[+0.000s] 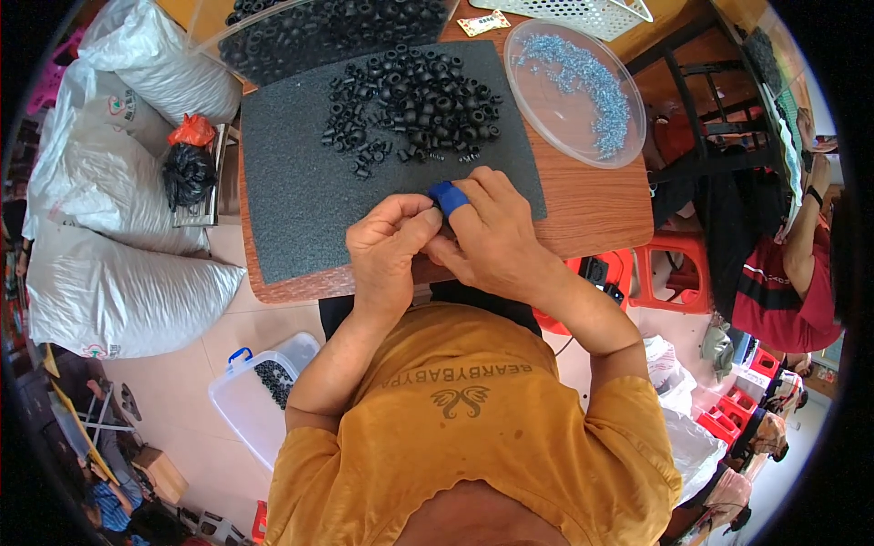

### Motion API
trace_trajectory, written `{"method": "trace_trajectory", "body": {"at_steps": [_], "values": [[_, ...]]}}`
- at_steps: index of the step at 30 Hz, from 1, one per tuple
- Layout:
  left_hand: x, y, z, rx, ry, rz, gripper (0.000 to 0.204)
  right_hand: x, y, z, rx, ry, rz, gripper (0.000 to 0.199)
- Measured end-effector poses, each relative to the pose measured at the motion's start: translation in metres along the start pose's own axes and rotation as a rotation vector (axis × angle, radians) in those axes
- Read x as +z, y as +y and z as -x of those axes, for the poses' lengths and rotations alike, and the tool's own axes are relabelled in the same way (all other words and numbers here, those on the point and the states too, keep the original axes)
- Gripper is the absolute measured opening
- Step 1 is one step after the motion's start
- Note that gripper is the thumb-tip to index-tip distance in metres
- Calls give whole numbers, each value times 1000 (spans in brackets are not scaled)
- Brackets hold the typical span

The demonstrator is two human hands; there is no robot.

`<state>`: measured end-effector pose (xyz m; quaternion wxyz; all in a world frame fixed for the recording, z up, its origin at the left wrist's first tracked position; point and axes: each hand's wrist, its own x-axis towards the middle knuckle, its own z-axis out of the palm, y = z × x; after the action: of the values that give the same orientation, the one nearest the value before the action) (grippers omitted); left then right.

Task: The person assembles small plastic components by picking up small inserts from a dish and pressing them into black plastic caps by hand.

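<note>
On bench [601, 214], over grey mat [291, 182]: hollow, round-mouthed black parts [428, 100]. Pinching a dark piece [436, 206], mostly hidden, in grip of left hand [390, 237] and right hand [496, 232].

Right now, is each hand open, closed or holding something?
Left hand: closed in a pinch; what it holds cannot be told.
Right hand: curled closed; whatever it holds is hidden.
</note>
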<state>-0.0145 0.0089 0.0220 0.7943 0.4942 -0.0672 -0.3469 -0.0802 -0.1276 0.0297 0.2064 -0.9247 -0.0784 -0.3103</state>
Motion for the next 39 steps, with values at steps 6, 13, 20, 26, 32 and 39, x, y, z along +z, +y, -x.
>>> {"method": "trace_trajectory", "body": {"at_steps": [6,13,20,26,32,39], "values": [[-3,0,0,23,-24,-23,12,0,2,-2,-98,-33,77,28],[-11,0,-2,-71,-104,-34,18,0,9,-2,-102,30,78,30],[-15,0,2,-157,-147,-154,23,2,12,0,-121,9,59,30],[-14,1,1,-80,-133,-263,22,-1,15,0,-136,-37,32,31],[-18,10,1,4,-151,-376,18,-2,15,-3,-152,-60,9,31],[-13,3,-1,79,-98,-274,15,0,11,-3,-130,-49,39,30]]}}
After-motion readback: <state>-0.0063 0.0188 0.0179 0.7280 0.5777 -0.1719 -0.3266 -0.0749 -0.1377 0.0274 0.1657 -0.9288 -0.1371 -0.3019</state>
